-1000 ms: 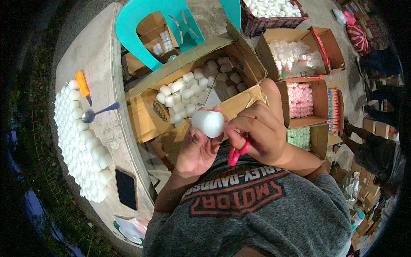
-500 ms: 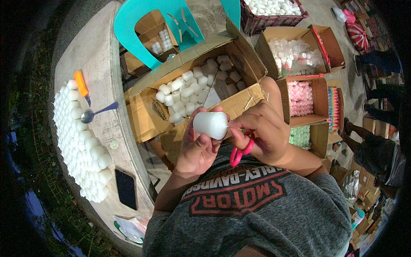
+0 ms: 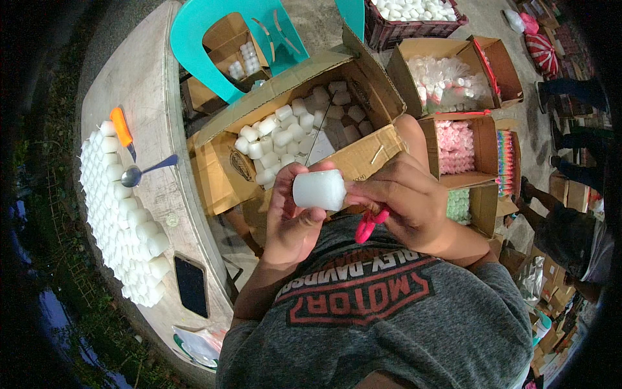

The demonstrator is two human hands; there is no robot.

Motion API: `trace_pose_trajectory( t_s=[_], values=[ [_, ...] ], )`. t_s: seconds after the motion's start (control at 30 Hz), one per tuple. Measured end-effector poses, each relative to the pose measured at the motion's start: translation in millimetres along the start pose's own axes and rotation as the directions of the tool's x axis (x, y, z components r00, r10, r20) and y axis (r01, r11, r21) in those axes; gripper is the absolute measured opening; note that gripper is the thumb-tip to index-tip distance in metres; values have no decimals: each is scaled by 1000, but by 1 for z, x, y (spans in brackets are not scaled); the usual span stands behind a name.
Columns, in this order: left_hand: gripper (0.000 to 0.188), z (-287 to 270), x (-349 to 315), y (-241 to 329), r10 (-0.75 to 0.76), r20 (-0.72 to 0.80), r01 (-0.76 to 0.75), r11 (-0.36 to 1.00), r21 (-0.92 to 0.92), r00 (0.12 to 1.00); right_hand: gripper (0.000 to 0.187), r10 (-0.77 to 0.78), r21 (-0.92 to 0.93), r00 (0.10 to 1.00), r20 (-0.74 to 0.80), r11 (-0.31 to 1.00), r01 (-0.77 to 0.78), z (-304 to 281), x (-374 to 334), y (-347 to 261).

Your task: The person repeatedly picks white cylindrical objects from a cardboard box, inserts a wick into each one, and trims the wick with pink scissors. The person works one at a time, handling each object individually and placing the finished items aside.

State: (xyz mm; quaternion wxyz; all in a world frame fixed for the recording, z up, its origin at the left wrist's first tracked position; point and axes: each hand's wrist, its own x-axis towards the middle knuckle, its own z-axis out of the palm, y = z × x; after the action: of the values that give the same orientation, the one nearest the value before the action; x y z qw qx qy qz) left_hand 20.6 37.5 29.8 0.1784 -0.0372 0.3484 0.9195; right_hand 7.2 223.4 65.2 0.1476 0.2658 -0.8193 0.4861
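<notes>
Head view showed the left hand (image 3: 290, 236) grasping a white cylinder (image 3: 317, 190) between thumb and fingers, in front of a cardboard box (image 3: 210, 174) holding similar pieces (image 3: 283, 137). The right hand (image 3: 411, 201) curled around pink loops (image 3: 364, 232), fingertips pinched at the cylinder's right end, perhaps on something too small to tell.

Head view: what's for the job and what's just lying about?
Seems part of the job:
white candle-like cylinder in the left hand
pink-looped tool in the right hand
white cylinders in the cardboard box

Probably just lying about:
smartphone
spoon
orange-handled tool
</notes>
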Motion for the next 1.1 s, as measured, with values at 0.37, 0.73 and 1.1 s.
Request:
trace_pose_trajectory(
  t_s=[0.37,0.73,1.1],
  values=[
    [50,-1,1,10,73,-30,-72,997,37,997,18,277,235,960,39,931,-278,1,-4,6],
    [28,8,27,1,172,-241,-113,964,240,955,20,142,26,982,123,989,-147,15,-2,9],
    [52,10,39,2,227,52,-227,974,-12,973,14,264,132,964,19,955,-264,36,-4,13]
  ],
)
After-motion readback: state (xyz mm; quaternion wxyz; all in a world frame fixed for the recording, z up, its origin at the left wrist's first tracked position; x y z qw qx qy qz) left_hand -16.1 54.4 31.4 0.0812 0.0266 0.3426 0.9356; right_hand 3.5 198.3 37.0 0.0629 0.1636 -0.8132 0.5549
